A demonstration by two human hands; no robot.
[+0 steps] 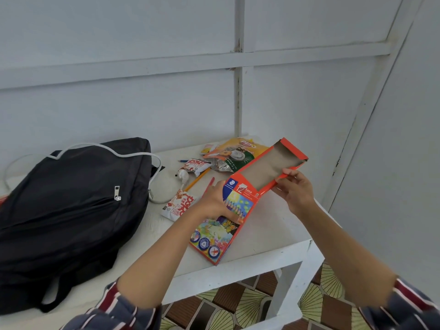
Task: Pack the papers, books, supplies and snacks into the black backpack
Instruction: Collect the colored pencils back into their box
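A black backpack (71, 206) lies flat on the left of the white table (273, 236), its front zipper closed. I hold an orange coloured-pencil box (238, 210) just above the table's right half. My left hand (214, 203) grips its printed lower part. My right hand (296, 189) pinches the edge of the open flap (269, 167), whose brown inside shows. Behind the box lie a yellow-green snack bag (234, 151), two small red-and-white snack packets (196, 165) (178, 206), a yellow pencil (197, 179), a red pencil (209, 184) and a blue pen (184, 161).
A white cable (133, 154) runs over the backpack's top and loops onto the table beside a white plug (182, 175). The wall stands close behind the table. The table's front edge and right corner are near my arms, with patterned floor tiles (238, 303) below.
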